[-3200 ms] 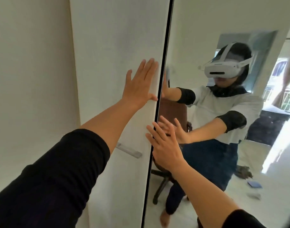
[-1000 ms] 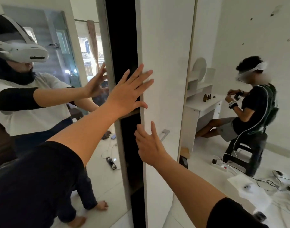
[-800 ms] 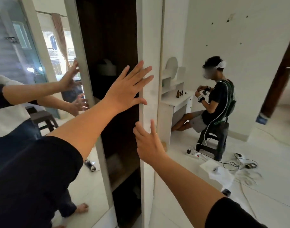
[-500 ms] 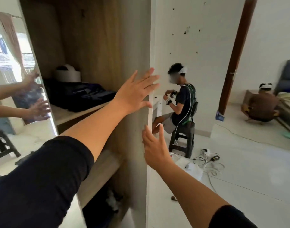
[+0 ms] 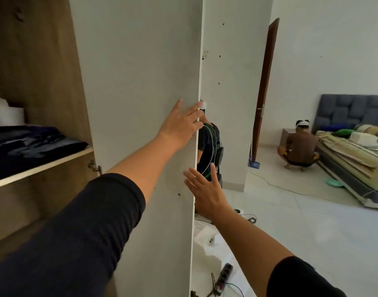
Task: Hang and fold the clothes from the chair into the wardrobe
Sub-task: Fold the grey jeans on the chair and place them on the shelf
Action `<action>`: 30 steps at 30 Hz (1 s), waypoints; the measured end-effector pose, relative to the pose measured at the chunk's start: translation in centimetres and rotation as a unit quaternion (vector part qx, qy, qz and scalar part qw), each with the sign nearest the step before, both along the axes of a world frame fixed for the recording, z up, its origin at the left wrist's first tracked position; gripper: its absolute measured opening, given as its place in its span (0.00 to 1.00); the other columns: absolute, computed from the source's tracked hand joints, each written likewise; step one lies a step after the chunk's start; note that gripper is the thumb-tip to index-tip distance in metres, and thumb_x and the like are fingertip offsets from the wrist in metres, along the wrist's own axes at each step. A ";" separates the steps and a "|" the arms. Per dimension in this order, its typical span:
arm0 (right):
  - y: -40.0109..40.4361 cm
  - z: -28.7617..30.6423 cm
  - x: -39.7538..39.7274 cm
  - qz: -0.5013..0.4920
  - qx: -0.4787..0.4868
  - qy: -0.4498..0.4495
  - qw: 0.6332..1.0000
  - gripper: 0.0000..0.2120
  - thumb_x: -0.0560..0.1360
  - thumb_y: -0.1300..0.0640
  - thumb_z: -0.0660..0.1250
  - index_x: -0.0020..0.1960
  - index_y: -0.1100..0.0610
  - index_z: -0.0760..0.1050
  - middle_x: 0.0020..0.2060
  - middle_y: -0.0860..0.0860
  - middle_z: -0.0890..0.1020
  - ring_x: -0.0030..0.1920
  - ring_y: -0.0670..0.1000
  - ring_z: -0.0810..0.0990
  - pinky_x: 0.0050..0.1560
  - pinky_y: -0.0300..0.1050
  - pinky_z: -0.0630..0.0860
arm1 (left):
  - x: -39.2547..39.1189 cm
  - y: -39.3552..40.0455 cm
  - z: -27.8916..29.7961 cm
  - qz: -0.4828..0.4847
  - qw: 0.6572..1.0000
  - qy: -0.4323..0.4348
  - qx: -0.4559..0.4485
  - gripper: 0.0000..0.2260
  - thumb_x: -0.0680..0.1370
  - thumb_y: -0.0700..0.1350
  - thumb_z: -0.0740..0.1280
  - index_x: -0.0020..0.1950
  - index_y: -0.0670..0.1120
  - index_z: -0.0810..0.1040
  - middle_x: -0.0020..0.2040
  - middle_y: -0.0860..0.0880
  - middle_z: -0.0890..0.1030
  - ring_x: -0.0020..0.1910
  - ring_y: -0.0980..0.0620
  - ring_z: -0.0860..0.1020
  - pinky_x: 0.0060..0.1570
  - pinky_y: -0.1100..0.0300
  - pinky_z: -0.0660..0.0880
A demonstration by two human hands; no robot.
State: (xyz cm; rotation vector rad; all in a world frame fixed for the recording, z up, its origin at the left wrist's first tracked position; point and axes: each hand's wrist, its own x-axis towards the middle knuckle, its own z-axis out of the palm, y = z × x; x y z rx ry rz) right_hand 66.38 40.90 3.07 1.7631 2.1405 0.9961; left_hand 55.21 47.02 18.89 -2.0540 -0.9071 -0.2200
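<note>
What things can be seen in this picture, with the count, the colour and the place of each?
wardrobe door: one, pale grey, centre, swung open
wardrobe shelf: one, light wood, left
folded clothes: one pile, dark navy, on the shelf
white object: one, behind the clothes; kind unclear
room door: one, dark brown, open, right of centre
bed: one, grey headboard, far right
crouching person: one, brown shirt, beside the bed
seated person: one, black shirt, partly hidden by the wardrobe door
power strip: one, black, on the floor
left hand: open, flat on the wardrobe door
right hand: open, at the door's edge
</note>
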 end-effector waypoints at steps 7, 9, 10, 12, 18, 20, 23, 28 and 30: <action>6.3 -0.1 4.8 0.033 -0.018 0.013 0.999 0.31 0.79 0.50 0.54 0.77 0.53 0.46 0.76 0.52 0.37 0.75 0.53 0.33 0.65 0.72 0.32 | 4.4 5.7 -0.4 0.034 0.999 -0.010 -0.015 0.19 0.81 0.47 0.58 0.72 0.49 0.64 0.78 0.48 0.51 0.77 0.50 0.40 0.71 0.38 0.46; 7.8 -0.3 5.6 0.037 -0.021 0.018 0.999 0.31 0.79 0.49 0.55 0.77 0.53 0.47 0.76 0.53 0.37 0.75 0.53 0.32 0.66 0.72 0.32 | 5.3 6.9 -0.4 0.046 0.999 -0.012 -0.019 0.19 0.81 0.46 0.58 0.73 0.48 0.63 0.78 0.48 0.51 0.77 0.49 0.40 0.71 0.38 0.48; 8.5 -0.3 5.9 0.039 -0.023 0.023 0.999 0.31 0.79 0.49 0.55 0.77 0.53 0.48 0.76 0.53 0.37 0.75 0.54 0.32 0.66 0.72 0.32 | 5.7 7.5 -0.4 0.051 0.998 -0.017 -0.022 0.19 0.81 0.46 0.58 0.73 0.48 0.63 0.78 0.48 0.51 0.77 0.49 0.40 0.71 0.38 0.48; 9.7 -0.5 6.5 0.044 -0.024 0.032 0.998 0.31 0.78 0.49 0.56 0.77 0.53 0.48 0.76 0.53 0.37 0.75 0.54 0.32 0.65 0.72 0.32 | 6.4 8.5 -0.5 0.059 0.998 -0.025 -0.027 0.19 0.81 0.45 0.57 0.72 0.48 0.63 0.78 0.48 0.51 0.77 0.49 0.40 0.71 0.38 0.47; 12.2 -0.6 7.4 0.055 -0.029 0.052 0.997 0.31 0.78 0.50 0.56 0.77 0.54 0.48 0.76 0.53 0.38 0.75 0.55 0.32 0.65 0.72 0.32 | 7.7 11.0 -0.8 0.073 0.996 -0.034 -0.028 0.20 0.81 0.45 0.57 0.73 0.48 0.62 0.78 0.48 0.49 0.77 0.49 0.38 0.72 0.39 0.47; 12.8 -0.5 7.7 0.060 -0.033 0.062 0.996 0.31 0.78 0.50 0.56 0.77 0.54 0.49 0.77 0.53 0.39 0.75 0.55 0.33 0.64 0.72 0.32 | 7.9 11.6 -1.2 0.072 0.996 -0.043 -0.031 0.21 0.81 0.44 0.57 0.74 0.48 0.61 0.78 0.48 0.48 0.77 0.48 0.38 0.72 0.39 0.47; 13.5 -0.3 7.9 0.067 -0.038 0.076 0.994 0.31 0.78 0.49 0.57 0.77 0.53 0.50 0.77 0.53 0.40 0.75 0.56 0.34 0.65 0.72 0.32 | 7.6 11.9 -2.1 0.079 0.994 -0.056 -0.057 0.23 0.81 0.41 0.57 0.76 0.49 0.57 0.78 0.49 0.42 0.76 0.48 0.37 0.72 0.39 0.46; 13.4 -0.3 6.6 0.077 -0.029 0.082 0.993 0.30 0.78 0.46 0.55 0.77 0.52 0.49 0.77 0.56 0.47 0.76 0.58 0.38 0.65 0.72 0.33 | 5.8 11.2 -3.9 0.097 0.992 -0.058 -0.062 0.34 0.79 0.35 0.57 0.77 0.55 0.43 0.77 0.50 0.36 0.76 0.48 0.37 0.72 0.40 0.43; 13.1 -0.2 5.6 0.098 -0.023 0.072 0.992 0.30 0.78 0.47 0.55 0.77 0.52 0.50 0.76 0.57 0.52 0.76 0.58 0.39 0.65 0.72 0.32 | 4.3 10.5 -4.1 0.111 0.987 -0.084 -0.075 0.36 0.78 0.33 0.56 0.77 0.55 0.40 0.78 0.50 0.39 0.77 0.49 0.39 0.72 0.41 0.42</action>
